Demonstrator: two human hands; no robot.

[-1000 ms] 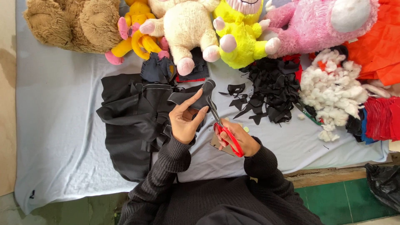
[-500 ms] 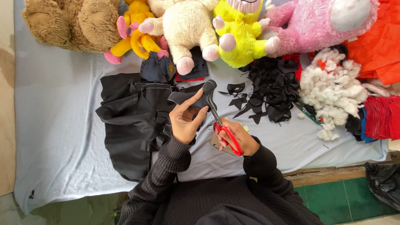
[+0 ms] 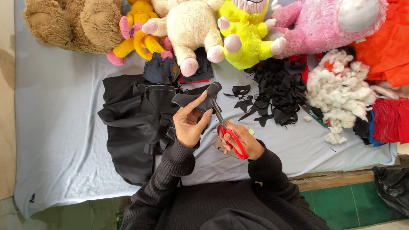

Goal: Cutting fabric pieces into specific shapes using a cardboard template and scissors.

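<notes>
Left hand [image 3: 189, 123] pinches a strip of black fabric [image 3: 200, 98] taut, raised off the pale sheet [image 3: 59, 127]; right hand [image 3: 240, 142], closed around red-handled scissors [image 3: 226, 127], sets the blades at the strip's right edge. Black offcuts [image 3: 277, 91] lie far right, clear of the black garment [image 3: 136, 123].

The right hand [image 3: 240, 142] sits slightly lower with its red-handled scissors [image 3: 228, 132], blades now reaching less far into the black fabric strip [image 3: 200, 100] above it.
</notes>
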